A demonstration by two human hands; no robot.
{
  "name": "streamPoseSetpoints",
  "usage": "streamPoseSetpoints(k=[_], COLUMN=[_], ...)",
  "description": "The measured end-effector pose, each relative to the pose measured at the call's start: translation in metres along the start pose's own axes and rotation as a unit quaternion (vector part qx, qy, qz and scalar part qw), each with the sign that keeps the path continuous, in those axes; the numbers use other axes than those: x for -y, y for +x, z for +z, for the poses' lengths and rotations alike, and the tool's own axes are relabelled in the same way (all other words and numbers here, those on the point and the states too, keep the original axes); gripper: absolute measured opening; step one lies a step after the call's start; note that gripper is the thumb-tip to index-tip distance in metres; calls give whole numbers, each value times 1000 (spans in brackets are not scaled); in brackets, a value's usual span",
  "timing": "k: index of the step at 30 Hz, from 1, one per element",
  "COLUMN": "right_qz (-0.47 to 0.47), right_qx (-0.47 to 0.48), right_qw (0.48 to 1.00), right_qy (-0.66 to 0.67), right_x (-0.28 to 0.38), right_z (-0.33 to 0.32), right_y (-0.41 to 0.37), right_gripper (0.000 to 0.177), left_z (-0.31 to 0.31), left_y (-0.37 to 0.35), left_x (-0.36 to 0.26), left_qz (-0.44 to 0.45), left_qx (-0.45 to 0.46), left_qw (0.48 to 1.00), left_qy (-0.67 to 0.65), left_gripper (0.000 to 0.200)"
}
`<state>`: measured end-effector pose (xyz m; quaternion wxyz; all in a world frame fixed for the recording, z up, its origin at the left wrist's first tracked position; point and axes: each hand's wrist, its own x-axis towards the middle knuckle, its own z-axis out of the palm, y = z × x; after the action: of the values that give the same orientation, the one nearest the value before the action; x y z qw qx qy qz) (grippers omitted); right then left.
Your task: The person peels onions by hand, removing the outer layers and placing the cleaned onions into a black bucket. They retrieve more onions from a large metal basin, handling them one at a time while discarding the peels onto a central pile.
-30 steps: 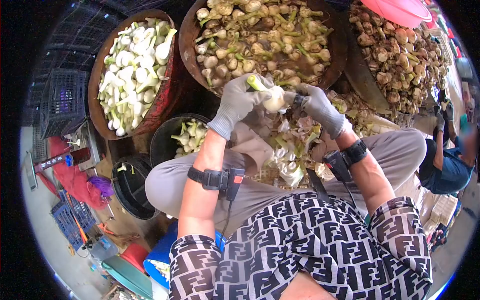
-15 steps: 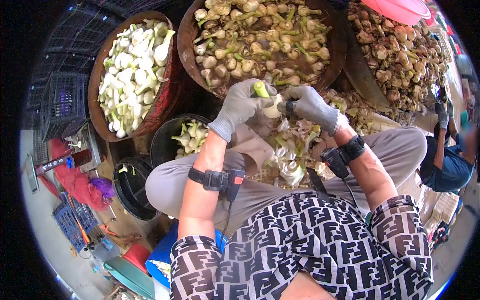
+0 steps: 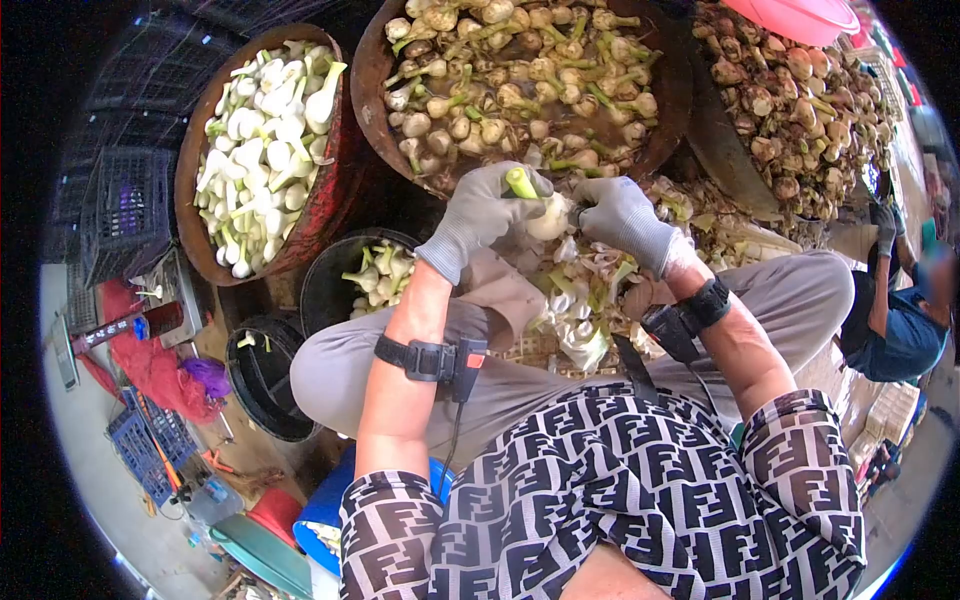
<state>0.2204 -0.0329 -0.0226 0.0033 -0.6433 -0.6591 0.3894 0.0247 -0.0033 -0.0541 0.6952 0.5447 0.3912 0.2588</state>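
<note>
My left hand [image 3: 492, 215], in a grey work glove, is closed around a garlic bulb [image 3: 547, 219] whose cut green stem [image 3: 520, 182] sticks up past the thumb. Close against the bulb's right side is my right hand [image 3: 622, 218], gloved the same way, its fingers pinched together. Whatever lies between those fingertips is too small and hidden to name. Below both hands, a heap of peeled garlic skins [image 3: 583, 325] lies in front of my crossed legs.
Ahead stands a wide tub [image 3: 672, 110] of unpeeled garlic in water. Left of it, a rusty red drum [image 3: 336, 180] holds peeled white bulbs. Dark buckets [image 3: 312, 290] sit by my left knee. Dirty garlic [image 3: 800, 110] is piled at right, near another person [image 3: 895, 340].
My right hand has turned a little, and the small dark thing seen earlier at its fingertips is now mostly hidden. The left hand keeps its hold on the garlic bulb.
</note>
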Motion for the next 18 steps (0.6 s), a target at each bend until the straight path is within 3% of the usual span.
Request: streamPoseSetpoints(k=[3, 9, 12, 14, 17, 18], right_qz=[-21, 45, -23, -48, -39, -46], right_qx=[-43, -44, 131, 182, 143, 153], right_qw=[999, 994, 972, 964, 981, 979], right_qy=[-9, -86, -194, -187, 121, 124], right_x=[-4, -45, -87, -94, -62, -48], right_z=[-1, 14, 54, 56, 27, 18], right_y=[-1, 18, 17, 10, 5, 2], right_gripper=[27, 26, 27, 32, 36, 40], left_z=[-1, 0, 2, -7, -15, -14], left_y=[-2, -4, -5, -1, -3, -3], left_x=[-2, -9, -15, -15, -6, -5], left_qz=[8, 89, 135, 79, 27, 13], left_qx=[5, 53, 5, -67, -143, -150], left_qw=[1000, 984, 973, 958, 928, 906], left_qy=[-12, -145, -186, -269, -344, -395], left_gripper=[18, 21, 17, 15, 18, 17])
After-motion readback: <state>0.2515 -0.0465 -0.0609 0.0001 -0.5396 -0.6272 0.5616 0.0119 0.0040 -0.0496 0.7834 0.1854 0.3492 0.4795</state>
